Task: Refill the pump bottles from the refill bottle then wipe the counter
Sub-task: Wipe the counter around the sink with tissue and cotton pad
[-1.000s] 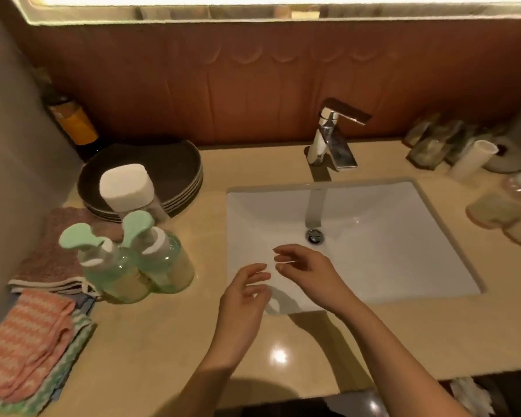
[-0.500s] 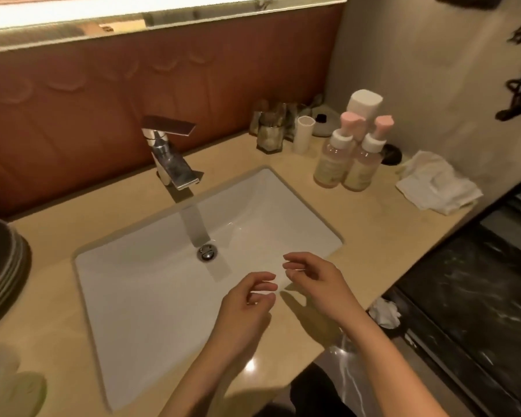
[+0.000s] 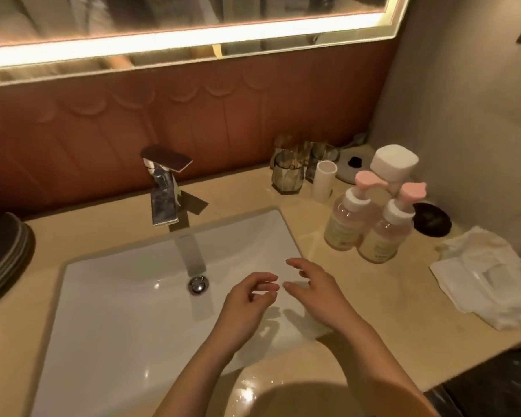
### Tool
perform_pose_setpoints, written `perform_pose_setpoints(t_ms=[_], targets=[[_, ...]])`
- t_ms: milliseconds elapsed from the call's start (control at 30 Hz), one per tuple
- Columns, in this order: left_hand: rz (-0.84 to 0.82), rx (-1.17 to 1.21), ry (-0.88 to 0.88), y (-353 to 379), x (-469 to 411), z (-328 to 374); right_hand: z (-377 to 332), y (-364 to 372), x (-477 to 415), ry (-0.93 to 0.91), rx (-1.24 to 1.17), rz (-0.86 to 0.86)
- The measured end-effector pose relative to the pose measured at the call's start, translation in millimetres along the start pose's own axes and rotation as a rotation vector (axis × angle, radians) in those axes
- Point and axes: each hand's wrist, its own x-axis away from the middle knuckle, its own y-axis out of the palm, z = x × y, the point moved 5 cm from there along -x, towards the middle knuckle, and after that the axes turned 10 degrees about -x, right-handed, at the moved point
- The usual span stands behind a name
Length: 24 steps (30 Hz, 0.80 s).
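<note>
Two pump bottles with pink heads, one [image 3: 348,218] beside the other [image 3: 385,233], stand on the beige counter [image 3: 358,284] right of the sink. Behind them rises a refill bottle with a white square cap [image 3: 394,164]. A white cloth [image 3: 491,275] lies crumpled at the counter's right end. My left hand [image 3: 247,302] and my right hand [image 3: 316,287] hover side by side over the sink's front right part, fingers loosely apart, holding nothing. Both are well short of the bottles.
The white sink [image 3: 118,311] has a chrome faucet [image 3: 163,188] behind it. Dark plates [image 3: 3,254] are stacked at the left edge. A glass holder [image 3: 288,173], a white cup [image 3: 324,180] and a black dish [image 3: 432,219] crowd the back right corner by the wall.
The view has swung right, from the green pump bottles and folded towels to the pink ones and the white cloth. Both hands stay empty over the sink.
</note>
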Motion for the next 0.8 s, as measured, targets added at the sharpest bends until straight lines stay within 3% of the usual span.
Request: perform_pose_setpoints(t_ms=[133,300,500,633,800], targets=[[0.127,0.056,-0.072,-1,-17,3,-2,-22,-54,-0.016,0.029,0.006],[0.205,0.101,-0.128,-10,-21,-1,-15,-32,-112,0.018,0.115,0.136],[0.188,0.088,-0.144,-17,-27,4,-53,-59,-168,0.078,0.485,0.183],[0.157,0.074,-0.135,-22,-36,8,-57,-79,-190,0.162,0.588,0.221],[0.125,0.070,-0.145,-25,-40,5,-45,-84,-201,0.235,0.737,0.131]])
